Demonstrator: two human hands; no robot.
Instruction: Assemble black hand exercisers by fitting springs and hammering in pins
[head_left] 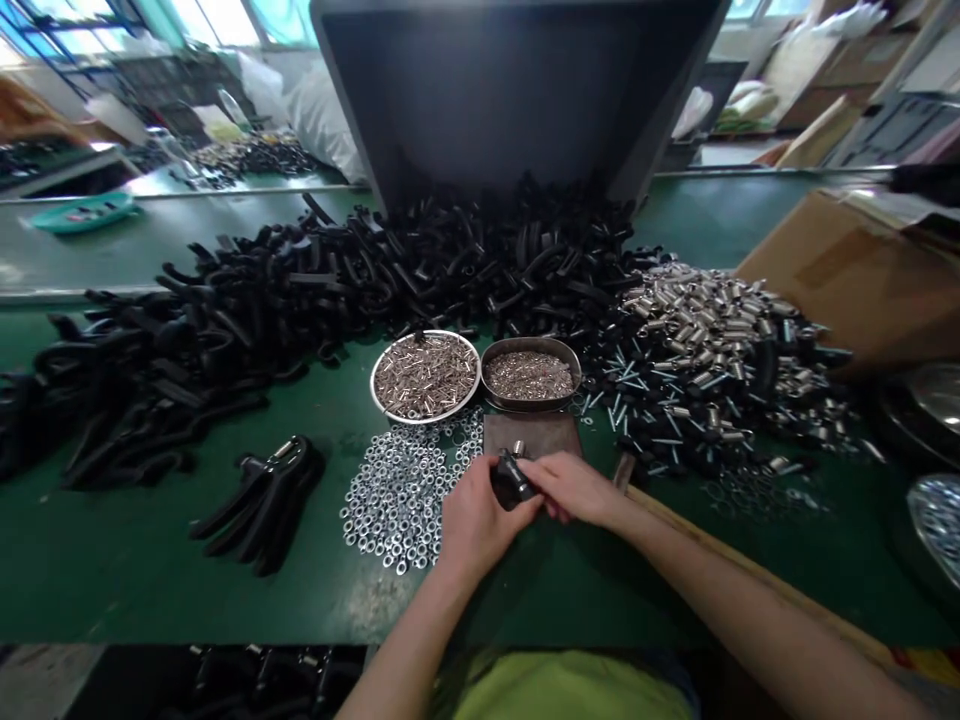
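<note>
Fingers of left hand and right hand clamp one black part over the brown block, toward the tabletop's near edge; I'd say hold it square and low.

Green worktable fills the frame. Bright windows upper left, daylight. Dark hopper top centre. Cardboard box at right. Second green bench upper left, teal tray on it.

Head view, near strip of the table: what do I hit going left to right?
Bundle of black handles → pile of washers → left hand → black part gripped by both hands → right hand → metal dish at the right edge.
</note>
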